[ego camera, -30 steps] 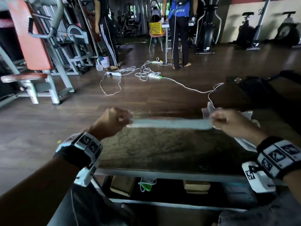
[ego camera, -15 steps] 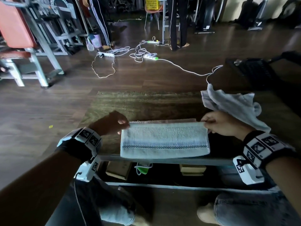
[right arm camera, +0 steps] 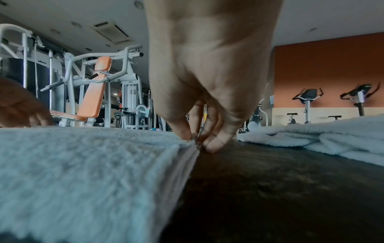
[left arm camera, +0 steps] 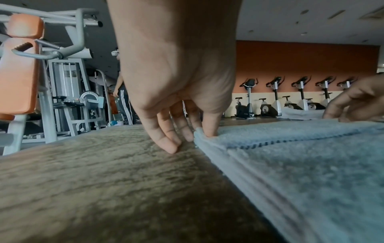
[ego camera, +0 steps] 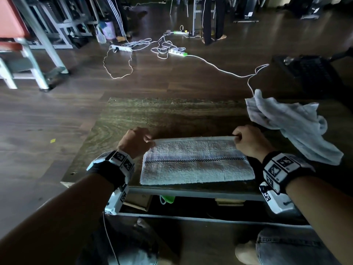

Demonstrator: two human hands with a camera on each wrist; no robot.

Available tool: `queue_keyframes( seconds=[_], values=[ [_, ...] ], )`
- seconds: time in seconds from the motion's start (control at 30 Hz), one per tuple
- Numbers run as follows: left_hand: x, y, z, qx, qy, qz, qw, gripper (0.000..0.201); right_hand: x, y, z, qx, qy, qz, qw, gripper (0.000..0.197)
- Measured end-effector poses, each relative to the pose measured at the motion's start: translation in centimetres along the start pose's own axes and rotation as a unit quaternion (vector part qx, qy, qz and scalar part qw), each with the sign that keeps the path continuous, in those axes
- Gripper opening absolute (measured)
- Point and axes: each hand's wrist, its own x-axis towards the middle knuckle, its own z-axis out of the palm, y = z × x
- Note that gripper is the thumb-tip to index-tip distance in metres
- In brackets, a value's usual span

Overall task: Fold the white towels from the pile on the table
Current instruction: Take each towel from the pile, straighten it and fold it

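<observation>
A white towel [ego camera: 196, 161] with a dark checked stripe lies folded flat near the front edge of the wooden table [ego camera: 152, 115]. My left hand [ego camera: 136, 141] pinches its far left corner, thumb on top [left arm camera: 208, 129]. My right hand [ego camera: 246, 140] pinches the far right corner [right arm camera: 192, 139]. The towel [left arm camera: 301, 164] fills the right of the left wrist view and the towel [right arm camera: 83, 164] the left of the right wrist view. A crumpled white towel pile [ego camera: 290, 127] lies at the table's right, beyond my right hand, and the pile [right arm camera: 324, 134] shows low at the right.
White cables and power strips [ego camera: 177, 51] trail across the floor beyond the table. A gym machine with orange pads [ego camera: 24, 44] stands at the left. People's legs [ego camera: 214, 20] stand at the back. A dark bag [ego camera: 313, 73] sits at the far right. Boxes [ego camera: 137, 201] rest under the table.
The towel, held stretched in the air a second ago, now lies folded flat on the table. Both hands came down with it and still pinch its far corners.
</observation>
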Motion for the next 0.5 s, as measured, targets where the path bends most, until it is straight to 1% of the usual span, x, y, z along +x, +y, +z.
queue_keyframes(
  seconds=[0.07, 0.13, 0.2, 0.23, 0.27, 0.33, 0.4, 0.43, 0.5],
  values=[
    [0.1, 0.0, 0.1, 0.030, -0.012, 0.014, 0.999, 0.021, 0.0, -0.1, -0.2, -0.008, -0.018, -0.007, 1.000, 0.011],
    [0.5, -0.1, 0.0, 0.057, -0.031, 0.017, 0.998, 0.024, 0.0, -0.3, -0.7, -0.021, -0.055, 0.002, 0.998, 0.011],
    [0.5, 0.2, -0.3, 0.104, -0.061, 0.019, 0.993, 0.019, -0.2, -0.8, -1.3, -0.040, -0.080, 0.005, 0.996, 0.009],
    [0.4, 0.6, -0.7, 0.117, -0.065, 0.019, 0.991, 0.013, -0.4, -1.0, -1.6, -0.047, -0.084, 0.003, 0.995, 0.009],
    [0.5, 0.7, -1.0, 0.117, -0.058, 0.026, 0.991, 0.014, -0.5, -1.2, -1.9, -0.048, -0.081, 0.002, 0.995, 0.009],
    [0.3, 1.4, -2.3, 0.096, -0.031, 0.037, 0.994, 0.023, -0.8, -1.6, -2.9, -0.037, -0.065, -0.006, 0.997, 0.009],
    [0.0, 2.2, -4.4, 0.071, 0.012, 0.050, 0.996, 0.018, -1.2, -2.1, -4.1, -0.023, -0.025, -0.022, 0.999, 0.008],
    [-0.4, 2.8, -5.6, 0.061, 0.036, 0.050, 0.996, 0.014, -1.3, -2.2, -4.8, -0.010, 0.009, -0.031, 0.999, 0.007],
    [-1.5, 3.4, -7.5, 0.031, 0.107, 0.069, 0.991, 0.012, -1.6, -2.5, -6.4, 0.019, 0.088, -0.054, 0.994, 0.007]
  ],
)
